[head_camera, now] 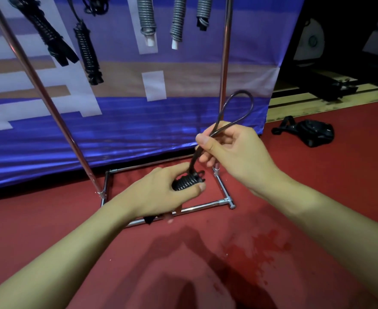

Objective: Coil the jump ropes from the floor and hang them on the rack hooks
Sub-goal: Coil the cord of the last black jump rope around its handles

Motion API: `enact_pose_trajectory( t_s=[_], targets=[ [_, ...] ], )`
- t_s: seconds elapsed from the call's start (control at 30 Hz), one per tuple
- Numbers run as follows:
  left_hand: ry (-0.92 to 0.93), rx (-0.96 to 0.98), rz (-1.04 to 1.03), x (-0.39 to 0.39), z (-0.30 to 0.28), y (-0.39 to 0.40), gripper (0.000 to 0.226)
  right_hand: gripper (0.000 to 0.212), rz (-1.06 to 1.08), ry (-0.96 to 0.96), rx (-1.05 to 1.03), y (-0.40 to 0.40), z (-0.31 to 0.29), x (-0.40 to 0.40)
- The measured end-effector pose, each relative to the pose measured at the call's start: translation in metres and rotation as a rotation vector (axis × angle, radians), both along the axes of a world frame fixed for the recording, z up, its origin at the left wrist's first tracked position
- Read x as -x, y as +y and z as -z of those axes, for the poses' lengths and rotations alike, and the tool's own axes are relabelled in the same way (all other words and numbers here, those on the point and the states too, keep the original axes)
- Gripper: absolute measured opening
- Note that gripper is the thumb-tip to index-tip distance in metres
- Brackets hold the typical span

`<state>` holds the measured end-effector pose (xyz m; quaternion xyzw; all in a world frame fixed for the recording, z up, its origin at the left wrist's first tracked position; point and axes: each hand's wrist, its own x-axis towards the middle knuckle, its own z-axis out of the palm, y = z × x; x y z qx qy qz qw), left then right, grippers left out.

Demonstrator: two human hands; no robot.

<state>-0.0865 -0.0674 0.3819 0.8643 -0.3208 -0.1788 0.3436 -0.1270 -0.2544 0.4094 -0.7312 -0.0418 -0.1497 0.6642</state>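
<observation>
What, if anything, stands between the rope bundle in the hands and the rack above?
Nothing visible. The left hand grips the coiled black rope, the right hand pinches its loop, and open air lies between them and the hanging ropes. The hooks themselves are out of view.

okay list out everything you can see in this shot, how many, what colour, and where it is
jump rope in hand: one, black, wound into a tight coil in the left hand, its end loop standing up from the right hand
hung black ropes: at least three, black, coiled, upper left on the rack
hung grey ropes: three, grey, coiled, top centre; two show white handle ends
rack: one, chrome, poles rising from a base frame on the floor
banner: one, blue with white and tan blocks, behind the rack
floor: red
bag: one, black, on the floor at right
left hand: grips the coil
right hand: pinches the loop
</observation>
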Motion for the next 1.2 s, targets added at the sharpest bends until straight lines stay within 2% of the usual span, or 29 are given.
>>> enact_pose_trajectory(
  t_s=[0.1,0.2,0.3,0.4,0.47,0.53,0.63,0.7,0.83,0.9,1.0,1.07,1.13,1.2],
  targets=[
    [-0.012,-0.006,0.032,0.001,0.002,-0.002,0.017,0.013,0.004,-0.022,0.006,-0.002,0.000,0.003],
    [0.077,0.035,0.035,0.002,0.003,-0.006,0.007,0.011,-0.021,-0.029,0.054,-0.003,0.003,0.006],
    [0.189,0.125,0.003,0.000,0.002,-0.006,0.009,0.018,-0.097,-0.027,0.093,-0.006,0.006,0.010],
    [0.318,0.207,-0.070,-0.002,-0.001,-0.003,0.028,0.026,-0.193,0.008,0.126,-0.011,0.008,0.016],
    [0.409,0.290,-0.089,-0.002,-0.001,0.001,0.026,0.028,-0.253,0.075,0.110,-0.016,0.011,0.018],
    [0.463,0.346,-0.069,0.000,0.000,0.004,0.022,0.028,-0.304,0.181,-0.004,-0.023,0.015,0.018],
    [0.473,0.410,-0.004,0.000,0.000,0.008,0.020,0.025,-0.331,0.283,-0.140,-0.029,0.021,0.019],
    [0.498,0.459,0.005,-0.001,-0.003,0.008,0.023,0.023,-0.340,0.292,-0.066,-0.029,0.025,0.020],
    [0.474,0.475,-0.016,0.003,-0.005,0.003,0.045,0.020,-0.329,0.325,0.028,-0.032,0.029,0.021],
    [0.399,0.460,-0.017,0.004,-0.006,0.001,0.036,0.015,-0.289,0.360,-0.079,-0.031,0.031,0.020],
    [0.320,0.421,0.003,0.004,-0.007,-0.002,0.027,0.029,-0.208,0.378,-0.539,-0.027,0.025,0.015],
    [0.301,0.413,-0.004,0.003,-0.006,-0.004,0.026,0.023,-0.197,0.348,-0.786,-0.029,0.017,0.013],
    [0.289,0.415,-0.015,0.002,-0.005,-0.005,0.028,0.008,-0.226,0.351,-0.860,-0.033,0.008,0.011],
    [0.271,0.408,-0.006,0.002,-0.004,-0.006,0.028,0.040,-0.281,0.388,-0.759,-0.034,0.003,0.013]
  ],
)
